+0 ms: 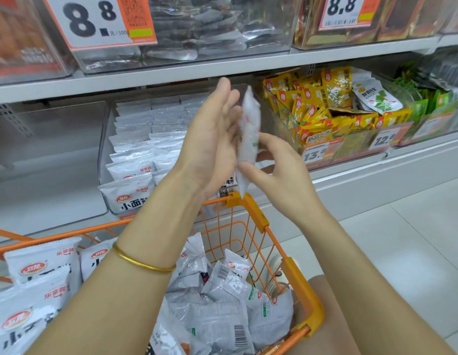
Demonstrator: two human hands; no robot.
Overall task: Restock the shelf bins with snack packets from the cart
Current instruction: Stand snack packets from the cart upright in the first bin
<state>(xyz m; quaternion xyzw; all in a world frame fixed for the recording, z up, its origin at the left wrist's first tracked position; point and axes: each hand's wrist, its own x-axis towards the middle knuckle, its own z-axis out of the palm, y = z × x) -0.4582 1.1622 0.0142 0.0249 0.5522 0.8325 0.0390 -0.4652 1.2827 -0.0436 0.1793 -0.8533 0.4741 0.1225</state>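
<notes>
Forearms enter from the bottom edge, the left one wearing a thin gold bangle (143,263) at the wrist. Beneath them stands the orange wire cart (254,214), holding a loose heap of white snack packets (222,303), some face up with red logos, others showing barcodes.

Left hand (212,139): raised above the cart's far rim, palm turned to the right, fingers straight and close together. The fingers lie flat against the side of a single white packet (249,134).

Right hand (281,172): lower and to the right, fingers loosely curved. Thumb and forefinger close on the lower half of the same packet, the thumb on its right edge.

Held packet: upright, seen edge-on, between the two hands, in front of the lower shelf. It is blurred; its print cannot be read.

Clear shelf bin (103,155): directly behind the left hand, on the lower shelf. It holds matching white packets standing in neat rows, face forward. Just right of it, a neighbouring bin (281,108) holds yellow packets in disorder.
</notes>
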